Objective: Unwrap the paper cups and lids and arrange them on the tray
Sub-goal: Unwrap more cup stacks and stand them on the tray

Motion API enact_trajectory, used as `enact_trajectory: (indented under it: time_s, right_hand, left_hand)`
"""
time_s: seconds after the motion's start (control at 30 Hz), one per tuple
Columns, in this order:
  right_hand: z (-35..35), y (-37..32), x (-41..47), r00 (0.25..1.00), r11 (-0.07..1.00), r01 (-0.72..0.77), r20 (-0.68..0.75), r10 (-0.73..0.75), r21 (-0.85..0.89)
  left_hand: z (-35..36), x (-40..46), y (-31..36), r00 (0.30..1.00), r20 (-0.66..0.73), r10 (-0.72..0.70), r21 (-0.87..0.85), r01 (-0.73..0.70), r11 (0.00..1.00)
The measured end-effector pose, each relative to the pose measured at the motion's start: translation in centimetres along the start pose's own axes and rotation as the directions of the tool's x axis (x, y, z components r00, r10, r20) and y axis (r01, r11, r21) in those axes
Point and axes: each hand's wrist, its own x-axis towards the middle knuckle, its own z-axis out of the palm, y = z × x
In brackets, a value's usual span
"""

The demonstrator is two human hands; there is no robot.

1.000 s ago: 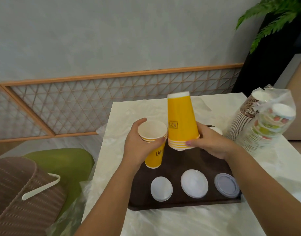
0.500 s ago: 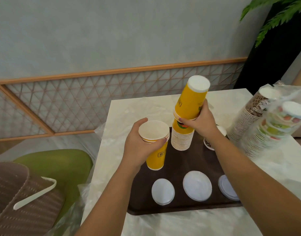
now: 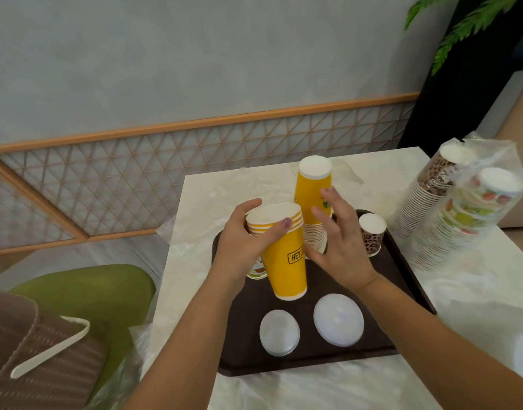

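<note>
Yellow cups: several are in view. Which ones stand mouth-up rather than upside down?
The yellow cups gripped in the left hand: their open rims face up. The yellow cup atop the stack on the tray is inverted, base up.

1. A pale grey-green wall (image 3: 195, 54) with a faint mottled texture fills the upper half of the view.
2. A wooden-framed lattice panel (image 3: 165, 167) of thin crossed strips runs along the foot of the wall, topped by an orange-toned rail.
3. A white marble-patterned table (image 3: 201, 208) stands near the panel.
4. A green seat (image 3: 106, 291) sits to the left of the table.
5. A brown woven bag (image 3: 32, 365) with a cream strap lies beside the seat.
6. Fern fronds (image 3: 467, 25) hang at the top right before a dark tall surface (image 3: 461, 99).
7. A beige upholstered seat (image 3: 517, 128) shows at the right edge.
</note>
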Motion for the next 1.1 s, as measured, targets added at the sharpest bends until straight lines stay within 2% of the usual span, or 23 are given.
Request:
enact_trajectory:
  time_s: [0.03, 0.1, 0.2, 0.33, 0.43, 0.5, 0.6, 0.67, 0.87, 1.1]
  right_hand:
    - [-0.2, 0.0, -0.1, 0.997, 0.997, 0.076, 0.012, -0.076, 0.002]
    - [-0.7, -0.1, 0.4, 0.991, 0.991, 0.13, 0.037, -0.131, 0.02]
    - [-1.9, -0.6, 2.1, 0.995, 0.992, 0.097, 0.022, -0.099, 0.079]
    - [-3.5, -1.2, 5.1, 0.994, 0.982, -0.109, 0.038, 0.104, 0.155]
    - [-3.8, -1.3, 7.2, 0.935, 0.904, -0.33, -0.041, 0.353, 0.27]
    - [-3.6, -0.8, 8.4, 0.872, 0.864, -0.465, -0.068, 0.484, 0.191]
    - [-2.8, 0.8, 9.2, 0.758, 0.761, -0.649, 0.077, 0.648, -0.021]
    - [-2.0, 1.8, 8.7, 0.713, 0.723, -0.689, 0.138, 0.688, -0.047]
    - [0.4, 3.3, 5.3, 0.679, 0.701, -0.713, 0.22, 0.701, -0.034]
    - [2.4, 3.6, 2.8, 0.623, 0.652, -0.748, 0.209, 0.754, -0.122]
  left_hand:
    - [0.3, 0.1, 0.3, 1.0, 0.027, -0.005, -0.001, 0.005, 1.0]
    - [0.9, 0.2, 1.1, 0.995, 0.093, -0.03, -0.007, 0.031, 0.999]
    - [2.0, 0.6, 2.2, 0.98, 0.194, -0.046, -0.07, 0.06, 0.996]
    - [3.0, 1.4, 3.5, 0.972, 0.237, -0.009, -0.152, 0.046, 0.987]
    - [3.6, 2.0, 4.9, 0.988, 0.13, 0.079, -0.128, -0.062, 0.99]
    - [4.1, 2.4, 5.7, 0.988, 0.083, 0.127, -0.11, -0.117, 0.987]
    - [4.9, 3.2, 5.9, 0.985, 0.094, 0.146, -0.136, -0.133, 0.982]
    - [5.4, 3.9, 5.2, 0.984, 0.124, 0.129, -0.139, -0.111, 0.984]
    - [6.6, 5.5, 1.5, 0.986, 0.166, 0.024, -0.098, -0.008, 0.995]
    - [7.7, 6.0, -1.1, 0.99, 0.134, -0.034, -0.104, 0.048, 0.993]
